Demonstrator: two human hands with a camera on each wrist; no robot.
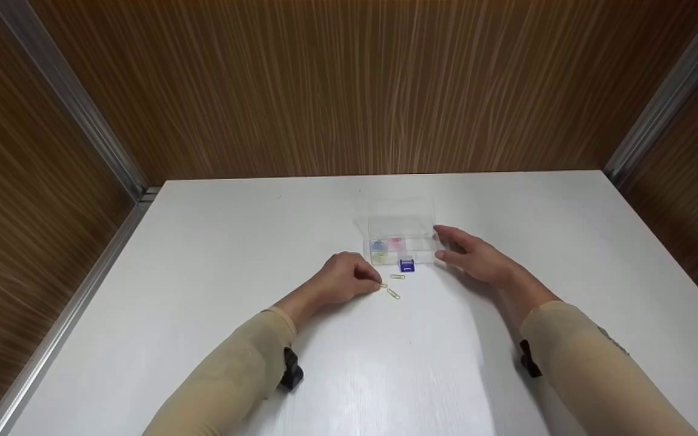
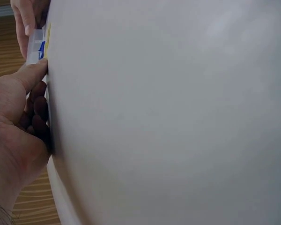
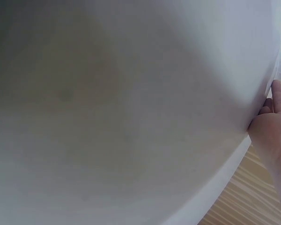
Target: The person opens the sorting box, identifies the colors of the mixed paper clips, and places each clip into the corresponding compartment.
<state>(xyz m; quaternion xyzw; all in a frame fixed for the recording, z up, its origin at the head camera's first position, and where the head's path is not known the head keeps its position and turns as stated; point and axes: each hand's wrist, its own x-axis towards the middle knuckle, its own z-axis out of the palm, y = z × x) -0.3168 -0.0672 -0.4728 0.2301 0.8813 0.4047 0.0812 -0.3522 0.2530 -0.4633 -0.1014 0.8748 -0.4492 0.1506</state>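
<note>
My left hand (image 1: 344, 278) pinches the near end of a yellow paper clip (image 1: 384, 285) at the tabletop, between thumb and fingertips. Two more yellow paper clips lie close by: one paper clip (image 1: 397, 277) in front of the box, another paper clip (image 1: 393, 294) nearer to me. The clear plastic box (image 1: 422, 257) has its lid (image 1: 401, 218) raised at the back and a dark blue latch (image 1: 407, 265) at the front. Small blue, pink and yellowish pieces sit in its left compartments. My right hand (image 1: 476, 257) touches the box's right side with thumb and fingers spread apart.
The white table (image 1: 234, 242) carries the box and clips. Brown wood-grain panels (image 1: 349, 85) rise behind and at both sides, with metal profiles (image 1: 82, 103) at the corners. A black strap piece (image 1: 291, 369) is on the left sleeve, another (image 1: 529, 358) on the right.
</note>
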